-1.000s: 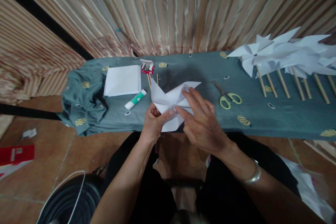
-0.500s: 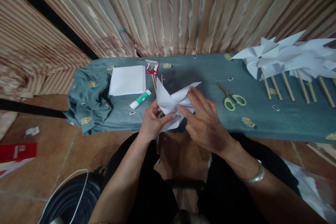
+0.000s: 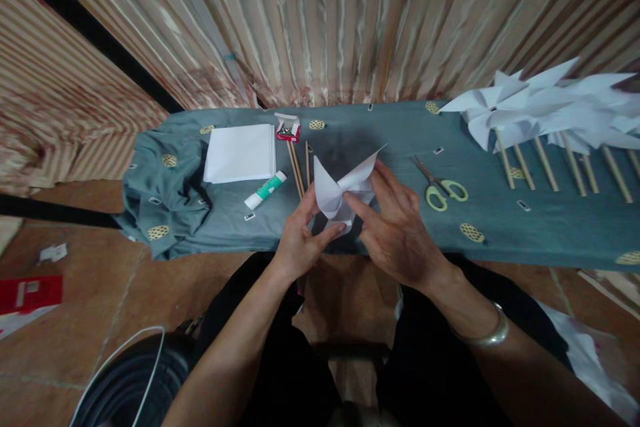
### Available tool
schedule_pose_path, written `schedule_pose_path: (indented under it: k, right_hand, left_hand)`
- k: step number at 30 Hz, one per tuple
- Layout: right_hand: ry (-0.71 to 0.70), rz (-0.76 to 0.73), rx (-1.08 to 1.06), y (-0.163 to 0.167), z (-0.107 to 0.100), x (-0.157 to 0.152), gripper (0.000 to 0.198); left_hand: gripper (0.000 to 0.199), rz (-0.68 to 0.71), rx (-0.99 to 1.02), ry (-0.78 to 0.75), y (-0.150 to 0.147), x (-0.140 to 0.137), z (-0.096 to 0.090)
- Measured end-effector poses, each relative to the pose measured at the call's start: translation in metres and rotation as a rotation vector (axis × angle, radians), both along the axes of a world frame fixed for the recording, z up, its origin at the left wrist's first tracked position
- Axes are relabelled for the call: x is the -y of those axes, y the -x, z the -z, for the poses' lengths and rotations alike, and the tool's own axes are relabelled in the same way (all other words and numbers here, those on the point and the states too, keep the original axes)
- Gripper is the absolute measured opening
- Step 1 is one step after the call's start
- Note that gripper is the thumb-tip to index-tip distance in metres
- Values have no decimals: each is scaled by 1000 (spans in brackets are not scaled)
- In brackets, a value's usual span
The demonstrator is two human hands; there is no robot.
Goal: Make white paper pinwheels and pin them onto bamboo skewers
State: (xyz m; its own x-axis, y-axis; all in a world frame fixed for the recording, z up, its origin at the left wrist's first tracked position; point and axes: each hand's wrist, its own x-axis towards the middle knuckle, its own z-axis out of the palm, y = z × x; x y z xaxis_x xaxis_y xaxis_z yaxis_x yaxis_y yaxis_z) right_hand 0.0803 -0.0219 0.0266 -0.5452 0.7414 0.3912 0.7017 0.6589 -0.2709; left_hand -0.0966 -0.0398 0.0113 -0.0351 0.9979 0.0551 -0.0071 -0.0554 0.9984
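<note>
Between my two hands is a white paper pinwheel (image 3: pixel 327 192), its blades curled in toward the middle. My left hand (image 3: pixel 303 233) grips its left and lower edge, thumb at the bottom. My right hand (image 3: pixel 397 227) presses thumb or finger near the pinwheel's centre, while its other fingers close behind the right blade. Wooden sticks (image 3: pixel 296 170) lie just behind my left hand. To the left of them are a glue stick (image 3: pixel 265 190) and a stack of white paper (image 3: pixel 240 153). An opened small red box (image 3: pixel 288 128) of metal pins stands at the sticks' far ends.
Scissors (image 3: pixel 440 188) with pale green handles lie to the right of my hands. Several finished pinwheels (image 3: pixel 505 110) on sticks are piled at the far right of the cloth-covered table (image 3: pixel 380 127). A pleated curtain (image 3: pixel 320 27) hangs behind; a black round stool (image 3: pixel 135 380) stands lower left.
Both hands and the pinwheel have shifted slightly right, and the pinwheel has tilted and narrowed, its blades drawn more upright. More of the wooden sticks shows.
</note>
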Motion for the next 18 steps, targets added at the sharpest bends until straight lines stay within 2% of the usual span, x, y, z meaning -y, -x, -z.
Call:
schedule_pose_path:
  k: [3,7,15,18]
  right_hand:
    - [0,6,1,0,1,0,49]
    - [10,6,-3,1,1,0,48]
    - [-6,-9,-45,3,1,3,41]
    - [8,-12,-78,3,2,5,42]
  left_hand:
    - [67,7,64,7,-2,0,1]
    - [70,-52,106,46,-5,-5,3]
    - [52,-157,-29,20,-4,-13,7]
    - [53,-186,-30,30,-5,-13,10]
